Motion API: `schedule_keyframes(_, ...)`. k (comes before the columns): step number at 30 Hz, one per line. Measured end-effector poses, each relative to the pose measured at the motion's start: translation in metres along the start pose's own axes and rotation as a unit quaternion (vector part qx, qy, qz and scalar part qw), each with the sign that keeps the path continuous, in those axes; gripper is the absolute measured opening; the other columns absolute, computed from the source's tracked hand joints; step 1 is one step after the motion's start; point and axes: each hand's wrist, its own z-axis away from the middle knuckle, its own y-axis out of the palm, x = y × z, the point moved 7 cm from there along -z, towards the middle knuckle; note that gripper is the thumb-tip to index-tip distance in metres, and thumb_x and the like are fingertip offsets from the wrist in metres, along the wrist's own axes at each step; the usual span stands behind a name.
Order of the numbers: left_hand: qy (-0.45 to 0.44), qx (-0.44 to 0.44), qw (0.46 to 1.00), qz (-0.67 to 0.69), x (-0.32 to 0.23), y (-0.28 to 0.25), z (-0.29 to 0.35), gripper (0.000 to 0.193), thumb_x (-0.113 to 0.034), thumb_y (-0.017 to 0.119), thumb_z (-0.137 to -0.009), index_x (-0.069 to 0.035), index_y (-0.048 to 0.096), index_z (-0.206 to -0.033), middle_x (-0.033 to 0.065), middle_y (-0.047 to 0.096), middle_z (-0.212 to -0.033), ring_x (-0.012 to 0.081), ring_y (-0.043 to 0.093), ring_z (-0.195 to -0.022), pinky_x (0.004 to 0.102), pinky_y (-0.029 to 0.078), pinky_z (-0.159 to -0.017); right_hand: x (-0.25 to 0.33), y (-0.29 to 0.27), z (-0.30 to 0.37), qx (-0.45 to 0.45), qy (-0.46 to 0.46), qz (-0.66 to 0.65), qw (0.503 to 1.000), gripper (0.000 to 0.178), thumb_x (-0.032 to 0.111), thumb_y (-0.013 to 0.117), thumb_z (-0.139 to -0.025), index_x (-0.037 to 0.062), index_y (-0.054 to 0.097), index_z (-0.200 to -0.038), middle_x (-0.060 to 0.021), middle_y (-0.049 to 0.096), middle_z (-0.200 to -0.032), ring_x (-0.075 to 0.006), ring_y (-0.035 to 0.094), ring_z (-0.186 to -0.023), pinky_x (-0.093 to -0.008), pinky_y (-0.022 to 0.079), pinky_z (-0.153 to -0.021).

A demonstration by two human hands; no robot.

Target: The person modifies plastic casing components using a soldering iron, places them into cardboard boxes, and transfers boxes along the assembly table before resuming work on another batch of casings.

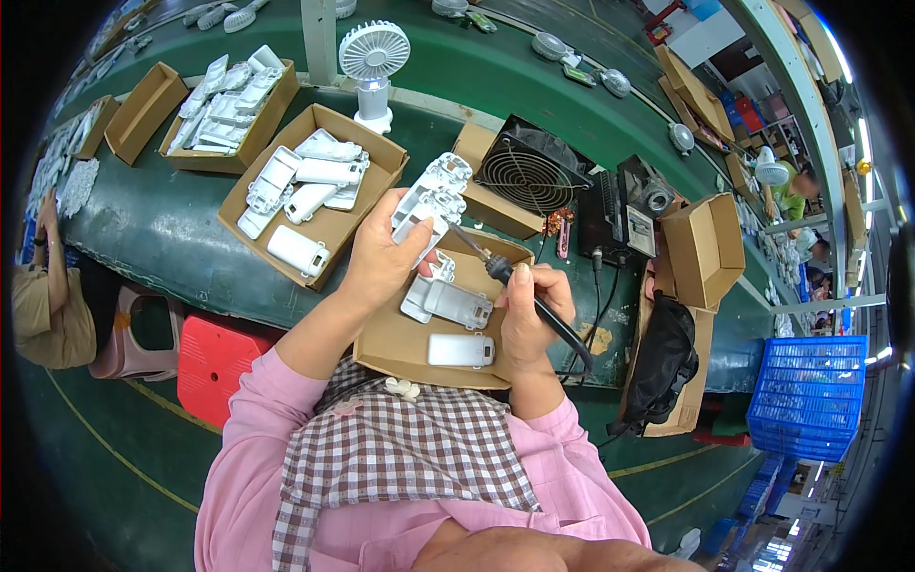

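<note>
My left hand (386, 250) is closed round a white plastic housing (434, 198), its hollow inner side turned up. In my right hand (536, 310) is a soldering iron (499, 269), gripped like a pen, its tip close to the housing's lower right edge. Whether the tip touches the plastic I cannot tell. Below both hands lies a cardboard box (396, 345) with white housings (459, 350) in it. To the left stands another cardboard box (229, 212) holding several white housings (297, 250).
A white handheld fan (375, 57) stands behind the boxes. A black fan with a round grille (534, 170) and a black station unit (602, 214) with cables are at the right. Further right are a black bag (662, 357) and a blue crate (805, 396). A person (55, 296) is at the far left.
</note>
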Motion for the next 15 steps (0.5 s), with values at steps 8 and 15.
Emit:
schedule_keyframes(8, -0.002, 0.007, 1.000, -0.016, -0.0013, 0.0011, 0.0013, 0.026, -0.007, 0.056, -0.091, 0.001, 0.048, -0.114, 0.0049, 0.059, -0.086, 0.0076, 0.058, -0.061, 0.0211, 0.048, -0.047, -0.0019, 0.0018, 0.0001, 0.015, 0.006, 0.020, 1.000, 0.015, 0.006, 0.060, -0.090, 0.0022, 0.051, -0.080, -0.0055, 0.054, -0.068, -0.0082, 0.049, -0.049, -0.0196, 0.039, -0.047)
schedule_keyframes(15, -0.003, 0.009, 1.000, -0.007, -0.0008, 0.0010, 0.0011, 0.024, -0.006, 0.056, -0.091, 0.001, 0.048, -0.113, 0.0048, 0.059, -0.086, 0.0074, 0.057, -0.061, 0.0208, 0.048, -0.046, -0.0026, 0.0021, -0.0006, 0.017, 0.006, 0.033, 0.999, 0.015, 0.007, 0.060, -0.090, 0.0024, 0.051, -0.079, -0.0049, 0.054, -0.067, -0.0079, 0.049, -0.049, -0.0197, 0.039, -0.046)
